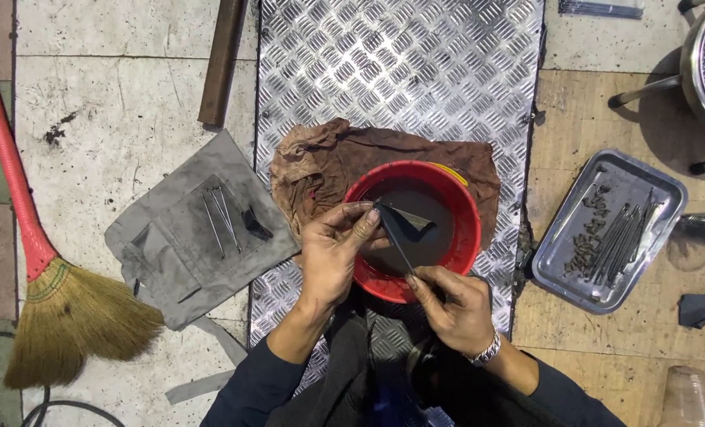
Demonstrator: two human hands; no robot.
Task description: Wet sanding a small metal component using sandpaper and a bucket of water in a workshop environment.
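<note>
A red bowl (463,237) of dark liquid sits on a brown rag (321,162) on a metal checker plate (400,71). Over the bowl, my left hand (333,249) pinches a folded piece of dark sandpaper (404,224) around the upper end of a thin metal rod (397,247). My right hand (451,304), with a metal watch on its wrist, grips the rod's lower end at the near rim of the bowl. The rod slants from upper left to lower right between both hands.
A grey cloth (178,261) at left carries three thin rods (222,217) and a dark scrap. At right, a steel tray (657,186) holds several rods. A red-handled broom (28,237) lies far left. A metal stool (704,59) stands at top right.
</note>
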